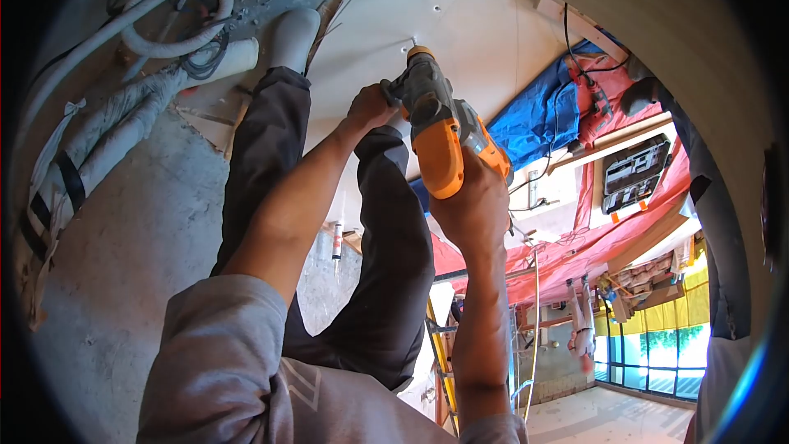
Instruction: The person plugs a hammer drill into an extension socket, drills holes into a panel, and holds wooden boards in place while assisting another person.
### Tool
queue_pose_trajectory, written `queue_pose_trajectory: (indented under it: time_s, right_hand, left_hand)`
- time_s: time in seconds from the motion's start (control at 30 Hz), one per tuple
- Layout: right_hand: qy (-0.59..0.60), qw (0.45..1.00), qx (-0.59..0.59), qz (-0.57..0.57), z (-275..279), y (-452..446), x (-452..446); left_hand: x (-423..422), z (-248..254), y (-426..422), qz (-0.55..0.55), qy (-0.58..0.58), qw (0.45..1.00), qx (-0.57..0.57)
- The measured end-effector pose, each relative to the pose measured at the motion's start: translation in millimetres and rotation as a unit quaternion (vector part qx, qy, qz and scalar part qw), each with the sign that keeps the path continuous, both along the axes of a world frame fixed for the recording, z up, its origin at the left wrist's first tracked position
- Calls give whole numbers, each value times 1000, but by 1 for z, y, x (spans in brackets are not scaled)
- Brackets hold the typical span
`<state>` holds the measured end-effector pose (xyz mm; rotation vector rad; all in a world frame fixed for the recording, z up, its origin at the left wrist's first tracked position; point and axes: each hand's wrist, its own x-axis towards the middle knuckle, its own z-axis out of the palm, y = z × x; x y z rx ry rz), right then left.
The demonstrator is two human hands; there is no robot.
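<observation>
"Head view: where is the tool, and how is it held?"

"An orange-and-grey power drill [437,127] sits just above the centre of the frame, nose toward the top. The left hand [371,107] has its fingers curled round the dark side handle [391,92] near the nose. The right hand [475,205], right of centre, wraps the rear grip; its trigger finger is hidden, so I cannot tell whether it presses."

"And the tip?"

"That slim grey metal bit [414,39] seems to meet the broad, flat, pale panel [481,57] in the upper middle. How deep it is, if at all, I can't tell. One small round dark hole [437,8] shows just up and right of it."

"I'd call this drilling. What makes it go well?"

"Squareness first: I'd check the drill's body against the panel from two sides, since a single angle can hide a tilt. Let the right palm push straight behind the bit while the left hand resists twisting, because a snatching bit would wrench that side handle."

"Pressure?"

"Light until the bit seats, then firm and even, easing off near breakthrough."

"Anything close by to mind?"

"Yes, the thin black cable [550,152] right of the drill, beside the crumpled blue plastic sheet [526,119]. I'd give it slack and route it away from the bit."
</observation>
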<state>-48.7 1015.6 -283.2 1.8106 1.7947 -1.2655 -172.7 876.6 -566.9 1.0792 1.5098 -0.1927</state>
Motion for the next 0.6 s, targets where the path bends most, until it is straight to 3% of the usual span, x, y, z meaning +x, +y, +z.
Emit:
queue_pose_trajectory:
  time_s: [0.17,0.37,0.47,0.6]
  right_hand:
    - [-26,999,-28,21,0,6,-4]
    - [-22,999,-18,22,1,4,-4]
    - [0,1000,-8,20,-3,6,0]
    - [-13,1000,-20,10,0,1,0]
  left_hand:
    - [1,20,12,92,4,995,-27]
    - [9,-1,-3,50,3,999,-3]
    - [1,23,18,72,0,997,-32]
    - [3,2,-2,43,-22,999,21]
